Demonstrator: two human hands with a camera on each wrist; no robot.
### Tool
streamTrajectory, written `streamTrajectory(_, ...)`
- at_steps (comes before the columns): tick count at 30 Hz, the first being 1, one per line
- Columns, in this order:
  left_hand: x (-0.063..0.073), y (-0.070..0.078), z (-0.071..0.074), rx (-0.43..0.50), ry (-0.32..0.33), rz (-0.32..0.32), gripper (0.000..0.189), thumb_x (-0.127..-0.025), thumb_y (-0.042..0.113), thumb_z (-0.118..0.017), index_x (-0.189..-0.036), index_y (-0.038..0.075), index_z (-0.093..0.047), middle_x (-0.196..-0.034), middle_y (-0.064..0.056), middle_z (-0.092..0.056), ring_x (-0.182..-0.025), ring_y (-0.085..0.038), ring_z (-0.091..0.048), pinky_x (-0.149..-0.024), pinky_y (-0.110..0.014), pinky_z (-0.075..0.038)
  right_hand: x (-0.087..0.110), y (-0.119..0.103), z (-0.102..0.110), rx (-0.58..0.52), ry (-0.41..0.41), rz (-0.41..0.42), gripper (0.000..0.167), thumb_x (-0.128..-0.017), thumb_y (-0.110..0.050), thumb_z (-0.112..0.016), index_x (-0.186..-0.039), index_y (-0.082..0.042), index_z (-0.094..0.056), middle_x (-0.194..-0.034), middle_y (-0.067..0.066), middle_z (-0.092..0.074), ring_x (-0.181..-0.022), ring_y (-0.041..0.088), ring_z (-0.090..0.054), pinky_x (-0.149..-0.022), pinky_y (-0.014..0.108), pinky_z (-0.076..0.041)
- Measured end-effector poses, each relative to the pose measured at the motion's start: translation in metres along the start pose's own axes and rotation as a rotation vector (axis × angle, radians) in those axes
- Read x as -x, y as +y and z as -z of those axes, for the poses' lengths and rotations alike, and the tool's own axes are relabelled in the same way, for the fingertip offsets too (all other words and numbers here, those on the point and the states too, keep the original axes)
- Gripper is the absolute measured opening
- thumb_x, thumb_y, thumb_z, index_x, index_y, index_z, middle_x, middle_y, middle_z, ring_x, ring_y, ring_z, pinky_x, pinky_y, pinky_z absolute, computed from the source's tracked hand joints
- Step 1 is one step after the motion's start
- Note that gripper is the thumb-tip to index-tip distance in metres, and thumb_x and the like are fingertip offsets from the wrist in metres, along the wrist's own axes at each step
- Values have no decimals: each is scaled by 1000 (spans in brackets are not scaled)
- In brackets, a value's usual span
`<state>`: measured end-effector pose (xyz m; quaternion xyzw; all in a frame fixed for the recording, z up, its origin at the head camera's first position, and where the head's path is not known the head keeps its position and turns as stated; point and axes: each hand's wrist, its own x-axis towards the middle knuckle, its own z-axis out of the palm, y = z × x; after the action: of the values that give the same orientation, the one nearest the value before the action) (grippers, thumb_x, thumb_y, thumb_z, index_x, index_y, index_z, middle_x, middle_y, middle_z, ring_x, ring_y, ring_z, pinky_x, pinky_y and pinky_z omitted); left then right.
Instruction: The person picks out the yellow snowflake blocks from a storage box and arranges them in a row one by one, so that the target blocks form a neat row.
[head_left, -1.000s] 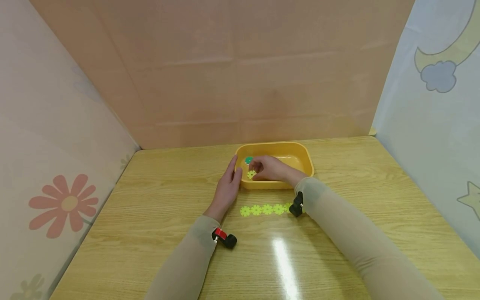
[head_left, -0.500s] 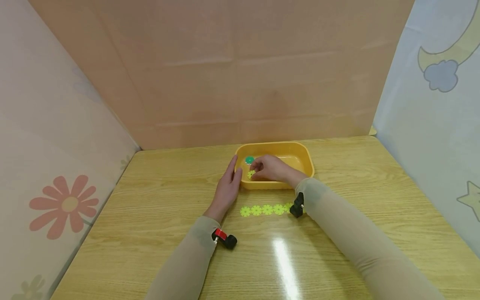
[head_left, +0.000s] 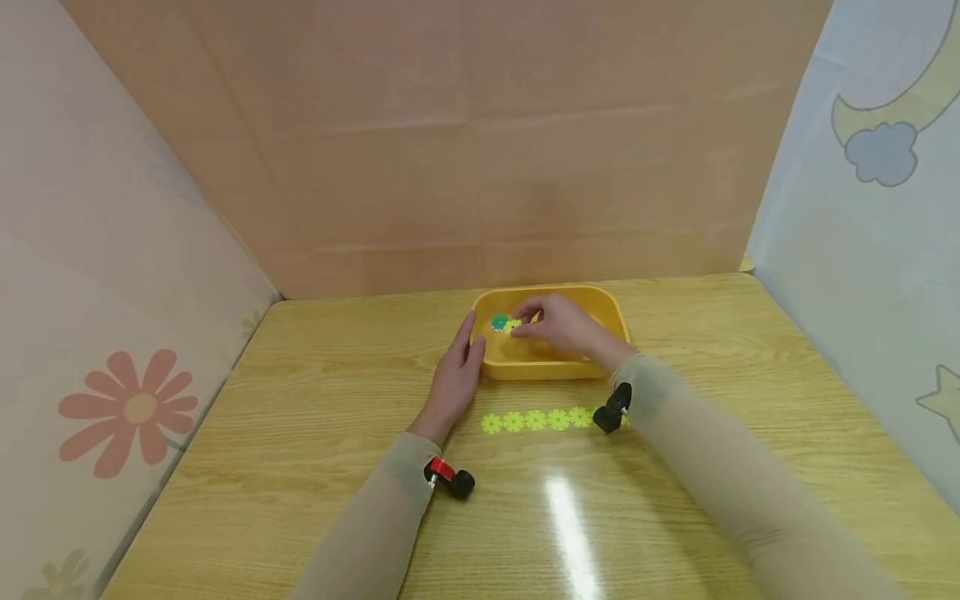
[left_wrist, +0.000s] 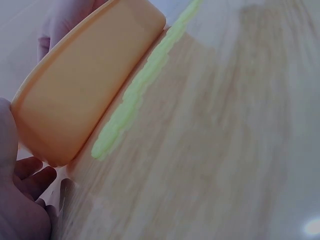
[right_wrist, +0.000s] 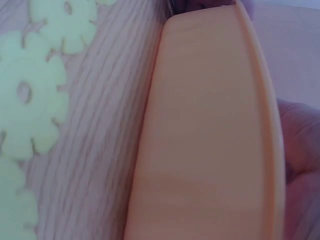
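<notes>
An orange plastic tub (head_left: 551, 372) stands at the back of the wooden table. My left hand (head_left: 453, 371) rests against its left end, fingers lying straight along the wall and thumb near the front corner. Inside the tub, my right hand (head_left: 562, 325) pinches a yellow-green notched snowflake disc (head_left: 512, 326) between thumb and fingers. Just left of that disc lies a green disc (head_left: 498, 322) in the tub. In the right wrist view the tub's front wall (right_wrist: 210, 110) hides most of the right hand (right_wrist: 302, 150).
A row of several yellow-green discs (head_left: 536, 420) lies flat on the table in front of the tub; my right wrist camera (head_left: 612, 408) covers part of it. A brown backdrop (head_left: 465, 167) rises behind, with printed panels on both sides.
My right hand has moved up and to the right inside the tub, and the yellow-green disc has come with it, from the front left toward the green disc. The left hand stays put.
</notes>
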<state>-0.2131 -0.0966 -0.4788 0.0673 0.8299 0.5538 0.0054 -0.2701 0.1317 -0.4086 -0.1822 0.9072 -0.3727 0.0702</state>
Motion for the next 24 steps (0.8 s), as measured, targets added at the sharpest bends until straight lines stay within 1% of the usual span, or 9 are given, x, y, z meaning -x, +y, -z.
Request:
streamTrajectory(3, -1, 0, 0, -9, 4, 11, 60, -119, 53, -42, -176, 44, -24, -176, 3, -39, -162, -24, -36, -131, -50, -31, 8, -1, 8, -7, 27, -5, 33, -100, -26, -86, -124, -5, -81, -108, 7, -74, -92, 27, -61, -77, 36, -51)
streamTrajectory(7, -1, 0, 0, -3, 7, 19, 61, -120, 51, -42, -177, 42, -24, -177, 4, -36, -163, -24, -34, -132, -50, -30, 19, 1, 20, 5, 63, -9, 32, -100, -25, -86, -124, -5, -81, -108, 7, -74, -89, 27, -60, -73, 36, -51)
streamTrajectory(13, -1, 2, -1, 7, 2, 25, 60, -120, 49, -41, -177, 43, -23, -178, 5, -34, -164, -22, -31, -132, -48, -28, 38, 8, 37, 57, 96, 1, 29, -101, -29, -85, -123, -9, -81, -106, 5, -74, -90, 29, -61, -75, 39, -52)
streamTrajectory(17, -1, 4, -1, 3, 3, 29, 59, -120, 48, -42, -177, 43, -23, -178, 5, -34, -164, -22, -30, -132, -48, -28, 54, 12, 49, 73, 112, -2, 31, -102, -32, -84, -124, -10, -81, -105, 5, -74, -91, 30, -62, -76, 40, -52)
streamTrajectory(21, -2, 5, -2, 1, 3, 27, 60, -120, 47, -42, -177, 42, -22, -179, 4, -33, -164, -22, -30, -132, -48, -28, 72, 17, 60, 75, 133, -17, 32, -102, -34, -84, -124, -11, -81, -105, 5, -73, -89, 30, -61, -72, 38, -51)
streamTrajectory(24, -2, 6, -3, -3, 1, 25, 61, -120, 50, -41, -177, 42, -22, -179, 5, -33, -164, -21, -30, -132, -47, -28, 86, 20, 67, 65, 150, -38, 34, -101, -37, -84, -124, -12, -80, -105, 5, -72, -87, 29, -61, -68, 36, -50)
